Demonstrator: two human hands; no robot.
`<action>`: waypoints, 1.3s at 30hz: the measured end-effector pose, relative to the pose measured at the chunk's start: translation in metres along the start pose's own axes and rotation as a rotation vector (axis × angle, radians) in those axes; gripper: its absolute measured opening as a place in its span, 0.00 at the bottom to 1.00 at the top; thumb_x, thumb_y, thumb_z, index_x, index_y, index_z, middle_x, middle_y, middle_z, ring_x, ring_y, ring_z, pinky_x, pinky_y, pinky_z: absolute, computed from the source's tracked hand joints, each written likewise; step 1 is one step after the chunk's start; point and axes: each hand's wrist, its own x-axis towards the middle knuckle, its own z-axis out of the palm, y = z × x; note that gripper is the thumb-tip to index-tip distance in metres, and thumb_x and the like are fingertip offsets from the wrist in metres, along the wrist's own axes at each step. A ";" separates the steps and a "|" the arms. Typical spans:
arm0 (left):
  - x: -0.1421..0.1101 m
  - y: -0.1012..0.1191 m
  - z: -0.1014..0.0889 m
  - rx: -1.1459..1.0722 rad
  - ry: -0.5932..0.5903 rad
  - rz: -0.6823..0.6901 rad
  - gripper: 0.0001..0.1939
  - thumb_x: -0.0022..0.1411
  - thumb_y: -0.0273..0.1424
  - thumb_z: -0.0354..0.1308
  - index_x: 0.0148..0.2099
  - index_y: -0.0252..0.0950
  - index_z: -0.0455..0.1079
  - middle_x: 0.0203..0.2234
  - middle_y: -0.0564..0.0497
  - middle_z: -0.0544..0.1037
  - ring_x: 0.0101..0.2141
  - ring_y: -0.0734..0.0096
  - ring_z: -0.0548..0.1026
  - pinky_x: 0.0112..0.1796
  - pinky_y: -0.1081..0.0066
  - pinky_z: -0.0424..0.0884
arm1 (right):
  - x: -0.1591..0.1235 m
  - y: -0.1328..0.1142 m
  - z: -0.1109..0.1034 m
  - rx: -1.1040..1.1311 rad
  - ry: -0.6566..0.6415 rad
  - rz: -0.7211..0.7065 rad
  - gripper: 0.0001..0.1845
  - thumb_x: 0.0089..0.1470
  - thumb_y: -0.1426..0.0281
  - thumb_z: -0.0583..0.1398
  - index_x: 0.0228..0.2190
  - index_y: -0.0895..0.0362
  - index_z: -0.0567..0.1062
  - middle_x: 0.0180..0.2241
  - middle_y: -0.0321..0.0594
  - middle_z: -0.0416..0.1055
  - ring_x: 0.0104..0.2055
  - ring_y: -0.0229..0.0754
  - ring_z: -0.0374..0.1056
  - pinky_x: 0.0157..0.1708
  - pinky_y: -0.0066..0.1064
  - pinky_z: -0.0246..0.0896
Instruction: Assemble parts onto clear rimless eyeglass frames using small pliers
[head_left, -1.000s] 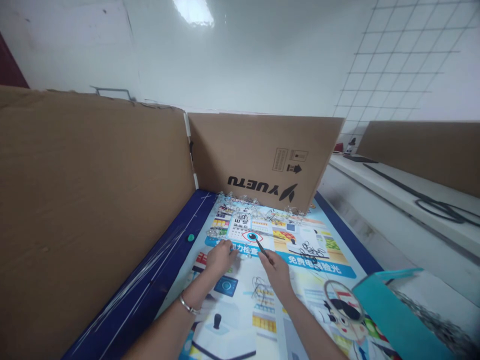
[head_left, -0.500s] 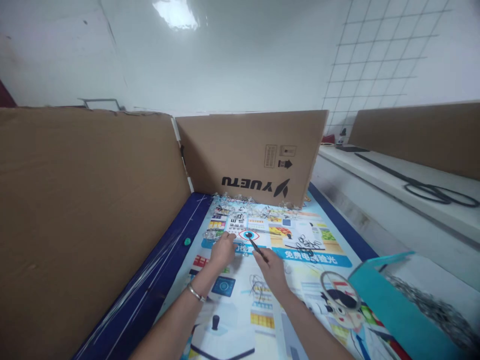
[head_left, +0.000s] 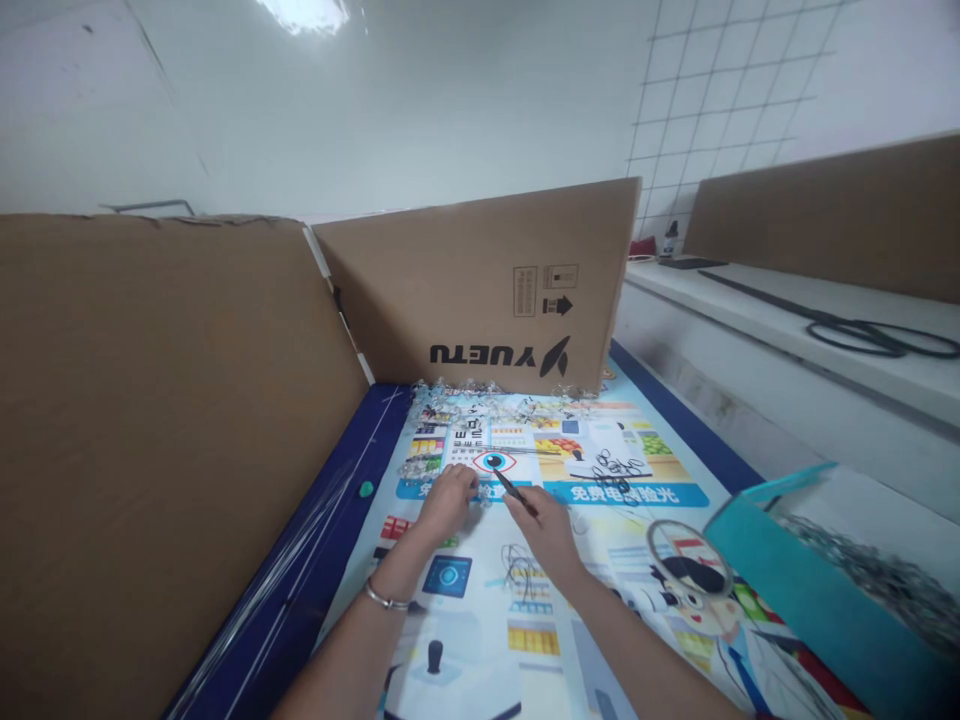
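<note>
My left hand (head_left: 448,503) is low over the printed sheet, its thumb and fingers drawn together. What they pinch, if anything, is too small to make out. In my right hand (head_left: 546,530) is a slim dark pointed tool (head_left: 512,485) that looks like tweezers. Its tip points up and left, over the printed eye and a little right of my left fingertips. Beyond the hands, many small clear pieces (head_left: 487,405) lie strewn along the cardboard's foot. Thin dark wire loops (head_left: 616,470) lie on the sheet to the right, and a tangle of fine wire (head_left: 517,568) rests nearer me, between my forearms.
Cardboard panels stand at the left (head_left: 165,400) and at the back (head_left: 420,290). A teal box (head_left: 810,590) holding a mass of thin dark wire pieces is at the right. Beyond it runs a white ledge (head_left: 750,292) with a black looped cord (head_left: 862,335). A green dot (head_left: 366,489) marks the blue edge.
The view has tilted and turned slightly right. My left fingers have drawn in closer together, and the tool in my right hand keeps nearly the same place over the printed eye.
</note>
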 end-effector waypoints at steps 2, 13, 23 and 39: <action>0.001 -0.001 0.001 -0.092 0.005 -0.033 0.07 0.53 0.23 0.48 0.32 0.36 0.66 0.27 0.51 0.68 0.33 0.67 0.65 0.36 0.69 0.59 | 0.000 -0.001 0.000 0.003 0.004 -0.006 0.19 0.53 0.56 0.51 0.22 0.56 0.68 0.21 0.35 0.62 0.25 0.36 0.58 0.26 0.26 0.51; 0.003 0.004 0.001 -0.893 0.003 -0.201 0.10 0.55 0.32 0.50 0.36 0.35 0.69 0.18 0.56 0.64 0.21 0.77 0.61 0.24 0.76 0.56 | 0.001 0.003 0.005 0.025 0.020 0.018 0.20 0.52 0.54 0.51 0.23 0.57 0.69 0.20 0.35 0.62 0.24 0.36 0.57 0.25 0.26 0.51; 0.000 0.022 0.010 -1.593 0.176 -0.456 0.09 0.42 0.24 0.56 0.31 0.33 0.67 0.14 0.60 0.58 0.16 0.81 0.57 0.19 0.77 0.56 | 0.001 0.001 0.003 0.033 0.026 0.050 0.21 0.51 0.52 0.51 0.23 0.57 0.69 0.20 0.34 0.61 0.25 0.36 0.56 0.25 0.26 0.51; -0.014 0.068 0.031 -1.862 0.164 -0.690 0.14 0.50 0.35 0.56 0.22 0.35 0.55 0.12 0.58 0.60 0.15 0.79 0.62 0.22 0.73 0.65 | 0.002 0.004 0.008 0.146 0.027 0.061 0.17 0.50 0.57 0.53 0.21 0.57 0.68 0.19 0.35 0.64 0.24 0.37 0.59 0.25 0.26 0.53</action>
